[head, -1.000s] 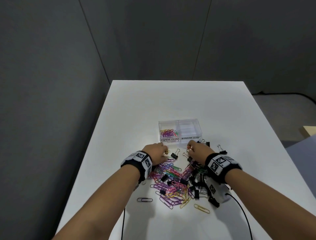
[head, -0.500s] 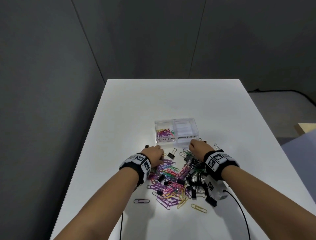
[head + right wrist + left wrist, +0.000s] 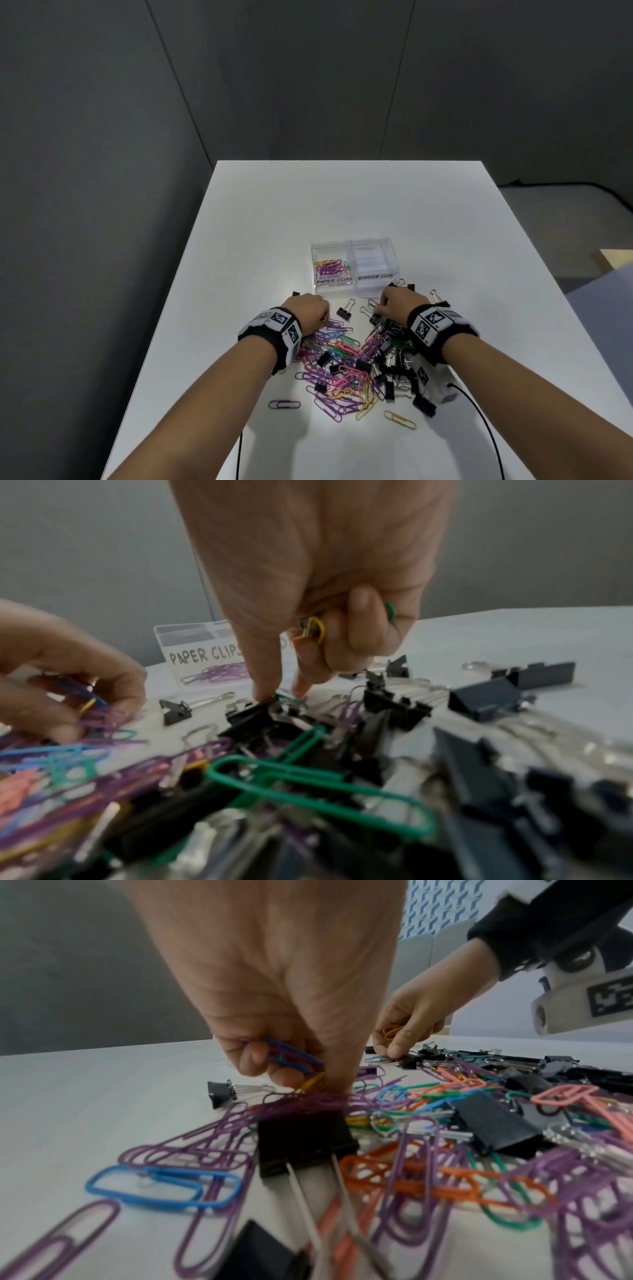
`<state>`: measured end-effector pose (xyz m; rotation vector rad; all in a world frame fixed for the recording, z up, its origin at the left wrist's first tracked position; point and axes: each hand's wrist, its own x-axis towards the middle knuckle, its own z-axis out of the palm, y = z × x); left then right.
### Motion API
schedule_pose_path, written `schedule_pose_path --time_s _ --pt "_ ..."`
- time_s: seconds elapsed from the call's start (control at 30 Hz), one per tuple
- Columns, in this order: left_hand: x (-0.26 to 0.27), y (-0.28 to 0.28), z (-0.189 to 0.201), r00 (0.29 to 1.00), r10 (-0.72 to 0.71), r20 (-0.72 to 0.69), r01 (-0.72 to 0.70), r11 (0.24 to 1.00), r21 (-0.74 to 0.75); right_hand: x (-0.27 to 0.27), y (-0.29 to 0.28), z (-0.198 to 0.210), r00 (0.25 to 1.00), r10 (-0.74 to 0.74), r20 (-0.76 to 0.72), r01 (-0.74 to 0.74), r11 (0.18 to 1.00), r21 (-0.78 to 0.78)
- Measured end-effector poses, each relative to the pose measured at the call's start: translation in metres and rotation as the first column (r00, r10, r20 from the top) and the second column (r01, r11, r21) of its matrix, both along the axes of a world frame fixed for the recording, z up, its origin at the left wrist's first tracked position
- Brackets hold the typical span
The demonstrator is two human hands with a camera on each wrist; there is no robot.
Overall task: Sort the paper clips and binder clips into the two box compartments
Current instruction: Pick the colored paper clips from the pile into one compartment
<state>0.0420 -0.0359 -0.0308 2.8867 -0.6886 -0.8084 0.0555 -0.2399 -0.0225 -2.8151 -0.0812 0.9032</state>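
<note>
A clear two-part box (image 3: pixel 354 289) stands mid-table. Its left part, labelled PAPER CLIPS, holds coloured paper clips (image 3: pixel 330 269); the BINDER CLIPS part (image 3: pixel 371 260) shows none. A mixed pile (image 3: pixel 349 363) of coloured paper clips and black binder clips lies in front of it. My left hand (image 3: pixel 322 317) is at the pile's far left; blue and purple paper clips (image 3: pixel 291 1056) sit in its curled fingers while it pinches a yellow one (image 3: pixel 313 1081). My right hand (image 3: pixel 380 308) grips yellow and green clips (image 3: pixel 313 630), its thumb and forefinger touching a green clip (image 3: pixel 291 699) on a binder clip.
A lone binder clip (image 3: pixel 344 312) lies between the hands. Stray paper clips (image 3: pixel 284 404) lie near the pile's front. A black cable (image 3: pixel 479 418) runs from the right wrist off the near edge. The white table (image 3: pixel 274 205) ends left at a grey wall.
Both hands have stayed at the far edge of the pile. The right hand's fingers have come down from just before the box front onto the binder clips.
</note>
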Motion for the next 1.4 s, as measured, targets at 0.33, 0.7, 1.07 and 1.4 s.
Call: schedule_pose_path --time_s 0.33,0.7,1.07,1.4 --pt "-0.001 0.004 -0.003 0.997 0.063 -0.054 -0.066 0.997 -0.05 -0.007 0.001 -0.009 1.0 -0.022 -0.021 0.025 0.985 0.17" --pt "0.01 0.028 0.025 0.991 0.121 -0.065 -0.128 0.984 -0.126 0.011 0.026 0.041 0.991 0.079 0.104 -0.107 0.947 0.304" --pt "0.038 0.044 0.065 0.974 0.212 0.075 -0.195 0.963 -0.188 0.058 0.088 0.034 0.936 0.269 0.229 -0.288 0.956 0.052" --pt "0.07 0.001 0.066 0.961 0.186 0.203 -0.124 0.951 -0.284 0.024 0.034 0.04 0.894 0.246 0.373 -0.308 0.944 0.116"
